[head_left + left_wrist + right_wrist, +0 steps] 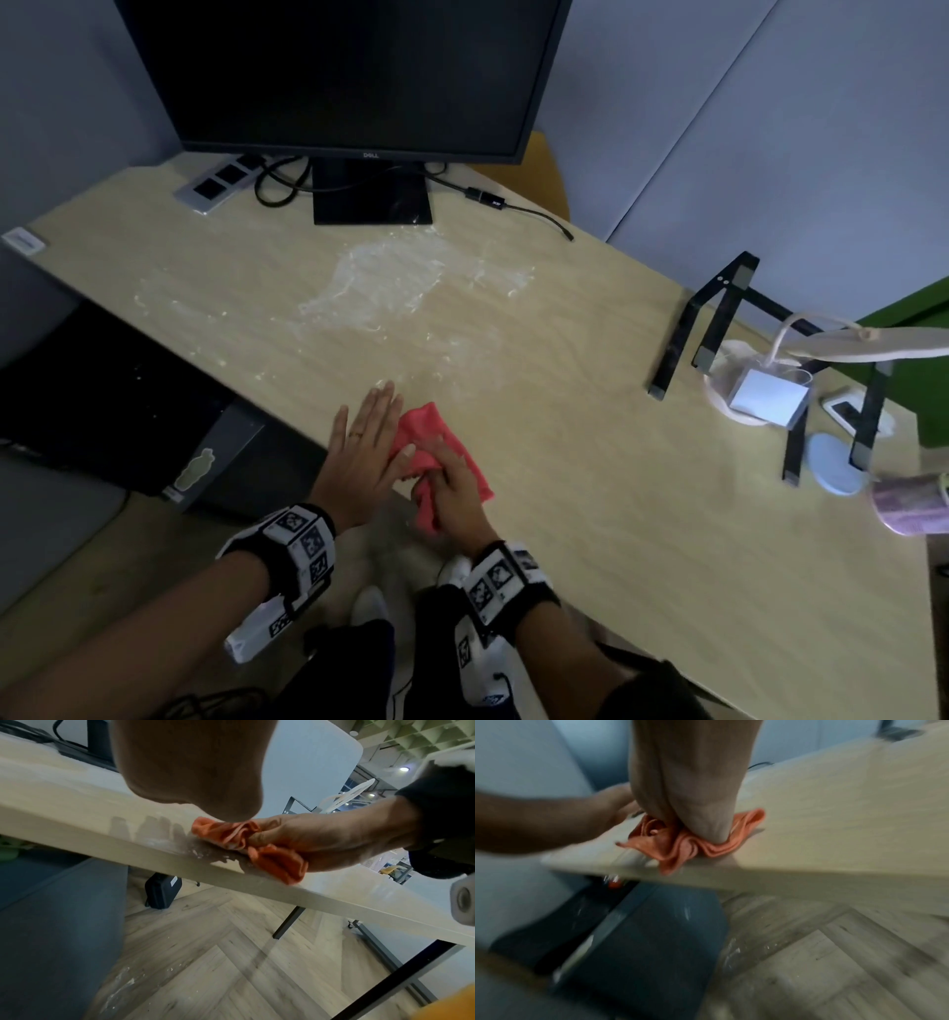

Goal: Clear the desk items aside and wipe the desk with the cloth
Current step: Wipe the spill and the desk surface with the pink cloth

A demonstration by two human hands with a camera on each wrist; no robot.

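A crumpled pink-red cloth lies on the light wooden desk close to its near edge. My right hand grips the bunched cloth, fingers curled into it and pressing it down. My left hand lies flat on the desk just left of it, fingers straight, thumb touching the cloth. In the left wrist view the right hand holds the cloth at the desk edge. A white smeared residue covers the middle of the desk, beyond both hands.
A black monitor stands at the back with a power strip and cables. At the right edge are a black laptop stand, a white desk lamp and small items. A dark cabinet sits below the desk's left side.
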